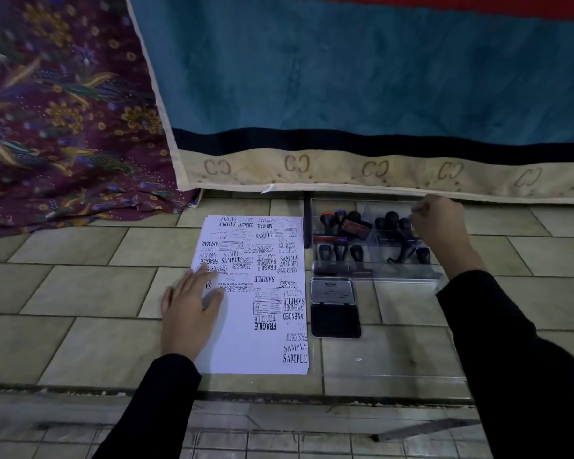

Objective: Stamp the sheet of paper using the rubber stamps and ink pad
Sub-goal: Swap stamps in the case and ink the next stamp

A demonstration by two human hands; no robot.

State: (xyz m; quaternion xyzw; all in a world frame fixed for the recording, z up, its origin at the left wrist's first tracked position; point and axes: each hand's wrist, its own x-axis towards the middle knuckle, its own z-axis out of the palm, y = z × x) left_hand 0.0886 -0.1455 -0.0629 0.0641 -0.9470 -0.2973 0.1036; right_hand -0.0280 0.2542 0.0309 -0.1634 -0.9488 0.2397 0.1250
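Our L hand [193, 313] lies flat, fingers straight, on the stamped paper sheet [256, 332]. Just R of it: open ink pad [335, 319]. Beyond: clear tray [408, 276] w/ rubber stamps [340, 250]. R hand [439, 223] curls at its far-R bay; whether it grips anything, we cannot tell.

paper [246, 342] left | ink pad [335, 306] just right | stamps [340, 250] in tray [378, 274] behind pad

**Tiled floor carries the stamping kit**

The beige tiled floor [80, 293] bears a sheet of paper [246, 342] crowded with black stamp prints. Just right of it lies an open ink pad [335, 321], its lid folded back. Behind the pad stands a clear compartment tray [408, 274] holding rubber stamps [340, 250]. A floral cloth [63, 127] and a teal blanket [345, 77] reach the floor at the far side.
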